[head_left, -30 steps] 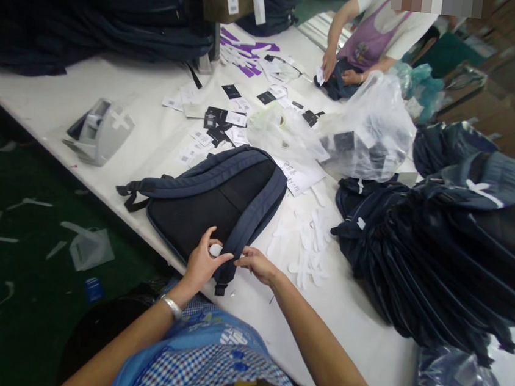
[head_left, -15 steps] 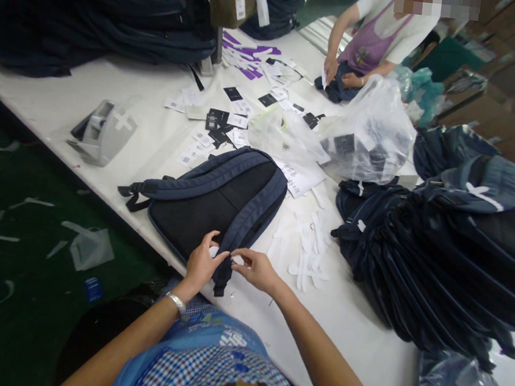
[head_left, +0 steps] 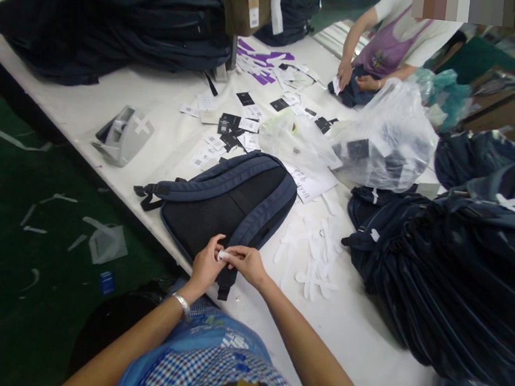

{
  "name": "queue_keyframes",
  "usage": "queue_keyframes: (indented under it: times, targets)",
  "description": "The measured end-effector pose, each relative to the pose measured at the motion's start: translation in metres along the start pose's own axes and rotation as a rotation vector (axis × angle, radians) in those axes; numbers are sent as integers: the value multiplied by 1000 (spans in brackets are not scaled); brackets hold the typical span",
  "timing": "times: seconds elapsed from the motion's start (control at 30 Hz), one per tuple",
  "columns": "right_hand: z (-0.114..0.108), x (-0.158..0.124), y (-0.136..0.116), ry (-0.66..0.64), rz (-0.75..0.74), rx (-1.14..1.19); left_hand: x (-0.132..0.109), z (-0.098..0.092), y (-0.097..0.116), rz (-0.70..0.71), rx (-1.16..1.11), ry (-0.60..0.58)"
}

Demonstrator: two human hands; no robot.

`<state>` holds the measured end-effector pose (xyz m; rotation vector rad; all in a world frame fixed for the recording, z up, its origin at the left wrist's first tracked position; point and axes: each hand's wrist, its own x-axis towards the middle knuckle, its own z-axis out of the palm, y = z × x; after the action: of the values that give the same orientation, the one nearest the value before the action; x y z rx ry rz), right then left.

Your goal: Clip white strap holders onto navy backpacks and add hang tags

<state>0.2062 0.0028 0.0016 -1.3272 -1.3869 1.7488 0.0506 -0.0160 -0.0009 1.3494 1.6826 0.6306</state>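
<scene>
A dark blue and black backpack point(head_left: 223, 208) lies on the table with its shoulder straps facing up. At the lower end of its near strap point(head_left: 259, 218) my two hands meet. My right hand point(head_left: 246, 262) pinches a small white strip point(head_left: 222, 255) between thumb and fingers. My left hand point(head_left: 207, 264) is curled against the same strip, its fingers closed on it. Part of the strip is hidden by the fingers. The strap's black end point(head_left: 226, 285) hangs below my hands near the table edge.
Loose white strips point(head_left: 312, 260) lie right of the backpack. Black and white tags point(head_left: 232, 126) and a clear plastic bag point(head_left: 386, 145) are behind it. Stacked backpacks point(head_left: 443, 268) fill the right side. A grey dispenser point(head_left: 126, 133) stands left. Across the table a co-worker point(head_left: 393, 41) handles dark fabric.
My right hand has come left to meet my left hand, and the white strip's ends, earlier apart on either side of the strap, are now together. The whole view has shifted slightly.
</scene>
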Motion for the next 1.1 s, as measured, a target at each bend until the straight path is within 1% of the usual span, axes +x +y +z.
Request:
queue_keyframes:
  times: [0.07,0.13,0.17,0.23,0.33,0.43,0.53,0.6,0.67,0.83,1.0,1.1]
  targets:
    - [2,2,3,17,74,66,-2,-8,-2,-29,-121,-88]
    - [2,4,4,28,100,56,-5,-16,-6,-54,-231,-152]
    - [2,4,5,36,108,36,-6,-19,-8,-75,-266,-157]
    - [3,5,6,53,124,-11,-9,-22,-10,-151,-310,-130]
    - [4,6,7,74,122,-124,-11,-20,-10,-291,-478,-98]
    - [5,5,7,92,93,-284,-12,-18,-8,-355,-625,-79]
    - [6,4,5,118,84,-377,-15,-18,-6,-355,-638,-68]
    - [6,3,5,133,95,-379,-17,-19,-5,-333,-611,-73]
    - [6,2,6,122,96,-321,-19,-20,-4,-304,-583,-88]
    - [2,2,9,27,56,-92,-21,-21,-4,-268,-589,-105]
    - [3,0,4,43,92,-47,-21,-20,-4,-298,-629,-100]
    - [7,-1,1,84,123,-53,-23,-20,-4,-306,-627,-102]
